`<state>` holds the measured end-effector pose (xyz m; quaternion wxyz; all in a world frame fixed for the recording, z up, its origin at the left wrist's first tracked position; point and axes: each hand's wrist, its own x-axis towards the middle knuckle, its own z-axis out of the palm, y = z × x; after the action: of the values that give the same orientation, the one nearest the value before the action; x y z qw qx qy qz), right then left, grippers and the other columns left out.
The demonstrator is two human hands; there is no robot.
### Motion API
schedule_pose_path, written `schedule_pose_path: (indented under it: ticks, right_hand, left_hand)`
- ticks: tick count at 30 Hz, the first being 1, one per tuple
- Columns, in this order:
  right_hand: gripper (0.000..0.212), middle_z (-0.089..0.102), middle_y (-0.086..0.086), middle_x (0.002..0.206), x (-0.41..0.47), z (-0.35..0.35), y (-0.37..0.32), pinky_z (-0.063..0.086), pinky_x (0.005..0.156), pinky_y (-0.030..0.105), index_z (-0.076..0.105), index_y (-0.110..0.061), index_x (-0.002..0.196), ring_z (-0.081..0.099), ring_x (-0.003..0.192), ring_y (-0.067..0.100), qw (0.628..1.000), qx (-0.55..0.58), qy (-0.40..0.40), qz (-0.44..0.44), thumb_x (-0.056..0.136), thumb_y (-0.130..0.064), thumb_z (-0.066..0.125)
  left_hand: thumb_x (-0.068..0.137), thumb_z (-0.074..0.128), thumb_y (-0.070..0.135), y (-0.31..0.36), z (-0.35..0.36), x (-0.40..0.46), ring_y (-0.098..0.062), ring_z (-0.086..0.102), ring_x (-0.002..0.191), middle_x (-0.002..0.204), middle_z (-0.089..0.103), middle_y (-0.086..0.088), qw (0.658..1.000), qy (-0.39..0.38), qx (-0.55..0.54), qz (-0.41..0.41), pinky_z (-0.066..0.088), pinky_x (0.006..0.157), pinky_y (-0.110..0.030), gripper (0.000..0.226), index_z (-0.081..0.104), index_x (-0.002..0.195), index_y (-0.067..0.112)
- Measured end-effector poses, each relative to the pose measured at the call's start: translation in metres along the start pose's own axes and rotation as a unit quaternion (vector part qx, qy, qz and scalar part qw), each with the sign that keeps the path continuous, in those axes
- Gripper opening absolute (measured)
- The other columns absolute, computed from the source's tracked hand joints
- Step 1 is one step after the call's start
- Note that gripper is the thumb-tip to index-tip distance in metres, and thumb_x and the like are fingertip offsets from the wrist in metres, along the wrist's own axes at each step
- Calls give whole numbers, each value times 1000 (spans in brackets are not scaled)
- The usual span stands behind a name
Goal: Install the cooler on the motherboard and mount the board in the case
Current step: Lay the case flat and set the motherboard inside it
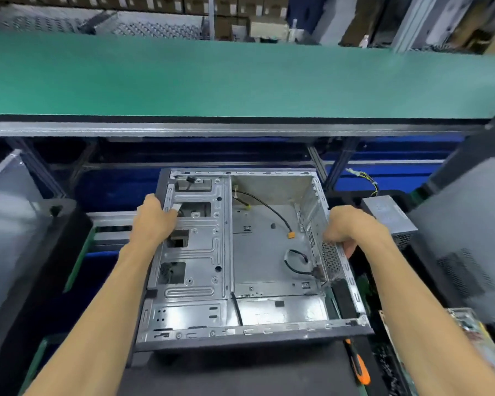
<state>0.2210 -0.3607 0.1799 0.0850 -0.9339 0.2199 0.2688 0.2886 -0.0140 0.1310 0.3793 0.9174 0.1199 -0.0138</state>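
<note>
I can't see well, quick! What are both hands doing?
Left hand: grips the left edge of the computer case.
Right hand: grips the case's right wall.

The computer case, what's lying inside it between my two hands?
In the head view, between the left hand and right hand, the case holds only bare metal floor and loose cables; no motherboard.

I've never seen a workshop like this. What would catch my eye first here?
Most striking is the open computer case lying in the middle, its bare metal interior holding only loose cables and no board. The left hand grips its left edge and the right hand its perforated right wall. Behind runs a wide green conveyor belt, and an orange-handled screwdriver lies just below the case's near right corner.
</note>
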Motion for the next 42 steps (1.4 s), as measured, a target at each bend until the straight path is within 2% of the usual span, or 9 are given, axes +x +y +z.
schedule_pose_path:
  ticks: [12,17,19,21,25,28,33,38,42]
  right_hand:
    - [16,74,10,64,-10,5,-20,62,82,41,67,-6,93,75,60,22,997,23,-75,6,86,-11,53]
    - [16,74,9,64,-4,-1,-22,62,76,34,65,-2,82,73,58,22,995,13,-93,19,90,-14,57]
    - [18,74,7,64,-2,-10,-23,62,76,34,66,-3,79,74,60,22,999,7,-41,22,89,-17,60]
    - [21,75,4,70,0,-21,-27,61,79,36,66,-7,85,74,66,23,998,-10,69,7,89,-26,61]
    - [37,62,4,109,6,-35,-43,45,77,35,57,-20,124,60,93,27,972,35,212,-95,90,-34,62]
    - [56,55,8,134,15,-31,-59,49,88,39,47,-22,144,54,118,27,950,87,228,-197,92,-35,66]
    - [55,53,8,143,32,-12,-84,47,95,40,50,-24,145,50,129,27,919,123,237,-288,93,-35,67]
    - [57,60,11,139,54,1,-103,41,109,48,54,-19,143,52,130,31,903,119,249,-329,93,-41,68]
    - [66,55,14,143,75,12,-114,25,118,57,45,-23,150,47,134,37,921,82,241,-294,93,-52,64]
  left_hand:
    - [90,58,13,6,-5,26,-39,55,94,112,60,-19,998,-10,57,-10,45,80,-44,27,52,115,3]
    - [92,57,13,4,-1,25,-40,57,98,114,61,-20,998,-10,63,-16,48,84,-47,29,51,118,3]
    - [93,57,15,5,-1,23,-41,55,107,123,58,-21,998,-14,59,-17,48,92,-51,38,47,128,3]
    - [93,58,19,10,0,19,-41,45,125,141,44,-22,997,-7,74,-9,41,101,-53,62,31,146,4]
    - [93,60,34,17,1,1,-40,33,134,148,31,-24,991,16,133,-8,32,104,-52,82,12,154,7]
    - [91,60,46,14,0,-18,-38,31,135,147,31,-23,986,18,159,-41,28,106,-52,88,10,154,9]
    - [90,55,60,-2,-9,-52,-40,36,134,146,38,-22,973,28,196,-117,30,107,-56,87,19,149,8]
    - [95,47,57,-25,-15,-86,-41,44,127,139,46,-22,966,93,186,-153,36,100,-55,71,32,140,4]
    - [94,46,60,-36,-10,-110,-37,52,114,129,53,-16,960,127,152,-196,41,89,-49,63,43,131,9]
